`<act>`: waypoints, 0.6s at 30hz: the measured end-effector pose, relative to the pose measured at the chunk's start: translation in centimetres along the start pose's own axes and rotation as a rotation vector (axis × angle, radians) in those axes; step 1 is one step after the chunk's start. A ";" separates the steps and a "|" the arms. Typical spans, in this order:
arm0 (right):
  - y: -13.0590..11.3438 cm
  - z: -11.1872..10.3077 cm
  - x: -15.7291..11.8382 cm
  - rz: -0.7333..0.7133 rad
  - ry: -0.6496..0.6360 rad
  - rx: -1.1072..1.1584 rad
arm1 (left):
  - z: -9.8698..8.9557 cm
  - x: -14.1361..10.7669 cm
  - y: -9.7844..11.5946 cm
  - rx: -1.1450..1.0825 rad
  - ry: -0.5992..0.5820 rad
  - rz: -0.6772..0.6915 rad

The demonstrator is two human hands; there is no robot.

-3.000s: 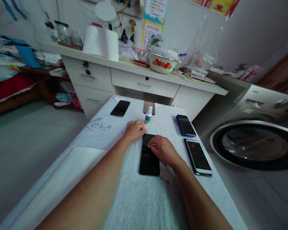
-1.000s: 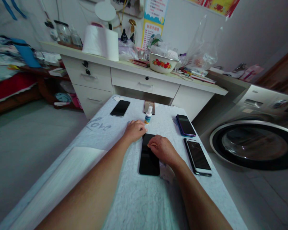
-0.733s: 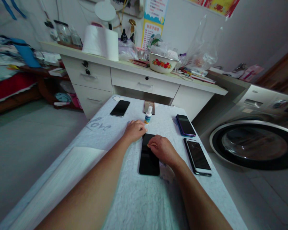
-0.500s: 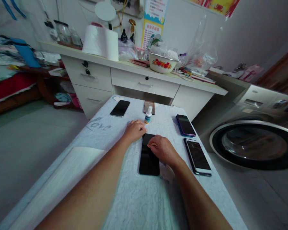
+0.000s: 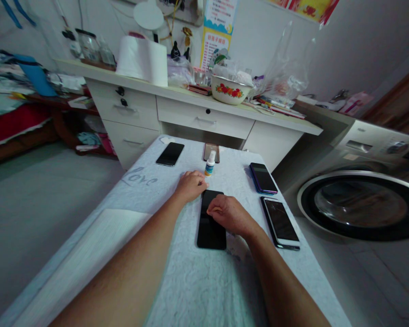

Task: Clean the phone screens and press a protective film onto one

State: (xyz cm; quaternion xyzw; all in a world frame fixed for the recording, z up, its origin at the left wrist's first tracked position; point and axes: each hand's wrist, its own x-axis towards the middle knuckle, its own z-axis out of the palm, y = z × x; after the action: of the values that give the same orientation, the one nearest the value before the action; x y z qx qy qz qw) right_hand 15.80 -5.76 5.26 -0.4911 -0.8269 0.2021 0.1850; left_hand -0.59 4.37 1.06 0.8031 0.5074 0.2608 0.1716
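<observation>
Right hand (image 5: pixel 230 213) over phone (image 5: pixel 210 234), fingers curled closed, left hand (image 5: pixel 190 185) beyond phone, fingers loosely extended, bottle (image 5: pixel 210 165) farther beyond

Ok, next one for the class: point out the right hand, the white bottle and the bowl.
Right hand (image 5: pixel 230 213): head view, on the back of the hand.
White bottle (image 5: pixel 209 167): head view, on its body.
Bowl (image 5: pixel 228 91): head view, on the flowered outer wall.

Open room lies between the upright bottle (image 5: pixel 210 165) and purple-edged phone (image 5: pixel 263 177).
</observation>
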 end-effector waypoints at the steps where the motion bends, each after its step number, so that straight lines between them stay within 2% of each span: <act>1: -0.1 0.0 0.0 0.004 -0.006 0.002 | 0.0 0.0 0.0 0.000 0.001 0.001; 11: 0.4 0.5 0.2 0.036 0.056 -0.080 | 0.1 0.1 -0.1 -0.004 -0.003 0.003; 18: 0.7 0.3 0.3 0.113 0.075 -0.155 | 0.1 0.1 -0.2 -0.006 -0.002 0.018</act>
State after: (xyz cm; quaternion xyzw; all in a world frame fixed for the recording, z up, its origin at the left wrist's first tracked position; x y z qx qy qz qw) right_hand 16.04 -5.22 4.62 -0.5572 -0.8034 0.1291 0.1655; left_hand -0.63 4.50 0.93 0.8073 0.4993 0.2630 0.1725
